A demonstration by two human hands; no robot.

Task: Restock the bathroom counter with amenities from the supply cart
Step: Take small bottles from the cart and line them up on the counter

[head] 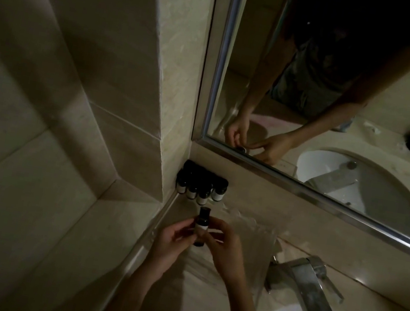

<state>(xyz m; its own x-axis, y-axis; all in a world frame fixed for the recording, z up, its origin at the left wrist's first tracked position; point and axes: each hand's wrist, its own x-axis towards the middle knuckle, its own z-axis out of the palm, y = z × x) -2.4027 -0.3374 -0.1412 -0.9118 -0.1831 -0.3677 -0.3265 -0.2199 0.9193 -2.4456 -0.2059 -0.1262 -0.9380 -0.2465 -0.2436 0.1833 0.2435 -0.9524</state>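
The dim beige bathroom counter [185,305] ran beneath a mirror [374,89] at the upper right. At lower centre, the left hand [172,240] and right hand [226,246] pinched a small dark bottle [201,227] (pale label showing) between curled fingers. It was just below the cluster of matching bottles [201,186] in the corner.

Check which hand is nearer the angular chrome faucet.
Right. The right hand pinches the small dark white-labelled bottle on the side toward the chrome faucet; the left hand grips its far side.
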